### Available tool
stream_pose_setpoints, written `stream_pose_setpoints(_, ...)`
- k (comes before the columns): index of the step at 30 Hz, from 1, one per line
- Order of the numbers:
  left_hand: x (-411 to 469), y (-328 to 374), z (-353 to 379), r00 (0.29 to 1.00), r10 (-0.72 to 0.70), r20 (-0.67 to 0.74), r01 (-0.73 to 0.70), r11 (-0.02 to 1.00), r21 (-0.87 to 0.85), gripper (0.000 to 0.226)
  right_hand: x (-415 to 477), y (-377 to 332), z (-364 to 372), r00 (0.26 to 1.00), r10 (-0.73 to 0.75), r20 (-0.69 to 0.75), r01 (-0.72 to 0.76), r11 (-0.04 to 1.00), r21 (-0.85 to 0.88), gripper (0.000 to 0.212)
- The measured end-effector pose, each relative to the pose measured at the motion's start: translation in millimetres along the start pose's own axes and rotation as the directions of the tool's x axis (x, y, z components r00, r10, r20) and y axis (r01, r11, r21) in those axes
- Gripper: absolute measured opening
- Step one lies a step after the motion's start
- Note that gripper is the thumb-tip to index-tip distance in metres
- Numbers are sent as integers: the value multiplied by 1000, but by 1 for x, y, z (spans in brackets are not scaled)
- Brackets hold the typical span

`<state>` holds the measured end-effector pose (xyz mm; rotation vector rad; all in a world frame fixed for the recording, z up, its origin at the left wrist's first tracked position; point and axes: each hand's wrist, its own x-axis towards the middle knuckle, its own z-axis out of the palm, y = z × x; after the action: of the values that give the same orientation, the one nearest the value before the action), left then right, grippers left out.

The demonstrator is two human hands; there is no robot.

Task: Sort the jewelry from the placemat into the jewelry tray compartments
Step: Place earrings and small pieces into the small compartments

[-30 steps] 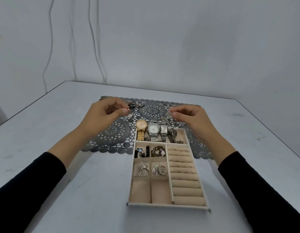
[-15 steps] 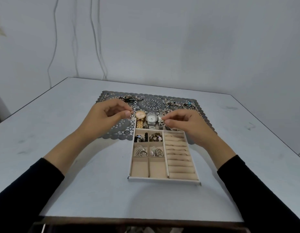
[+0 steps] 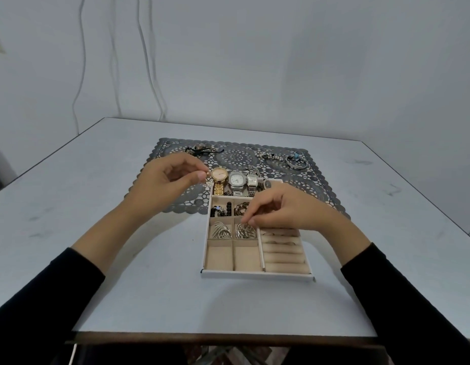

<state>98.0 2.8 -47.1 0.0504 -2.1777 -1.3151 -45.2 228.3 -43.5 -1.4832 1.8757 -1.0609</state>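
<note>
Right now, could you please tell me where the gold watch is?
In the head view, the gold watch lies leftmost in the far compartment of the jewelry tray, beside a silver watch, just right of the left hand.

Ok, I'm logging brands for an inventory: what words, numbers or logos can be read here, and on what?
Readable text: none.
Gold watch dial: markings too small and blurred to read.
Round silver watch dial: too small to read.
Square silver watch dial: too small to read.
Jewelry tray and placemat: no lettering visible.
</note>
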Motion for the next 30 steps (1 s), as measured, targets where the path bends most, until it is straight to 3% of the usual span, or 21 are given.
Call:
stream_pose_setpoints(8, -1, 1, 2, 1000, -20, 22, 20, 1000, -20, 10, 4, -3, 3, 999, 25, 23, -21, 988, -150, 14)
stream_pose_setpoints(13, -4, 2, 4, 999, -25, 38, 26, 999, -37, 10, 0, 0, 1, 1000, 1, 1, 0, 997, -72, 16)
stream_pose_setpoints(17, -6, 3, 4, 998, -23, 57, 24, 999, -22, 16, -10, 5, 0, 984, 25, -178, -8, 995, 95, 18)
stream_pose_setpoints(21, -7, 4, 6, 997, -21, 68, 24, 998, -49, 15, -24, 16, -4, 869, 88, -486, -3, 985, 173, 17)
stream_pose_setpoints(24, -8, 5, 10, 996, -10, 90, 15, 998, -60, 16, -35, 36, -11, 752, 72, -655, -128, 991, -39, 19)
stream_pose_setpoints(26, -9, 5, 12, 995, -7, 102, 14, 998, -67, 18, -41, 48, -14, 713, 75, -698, -253, 955, -157, 24)
stream_pose_setpoints(30, -11, 6, 16, 992, -4, 129, 12, 998, -63, 14, -46, 60, -13, 792, 56, -609, -369, 838, -402, 39)
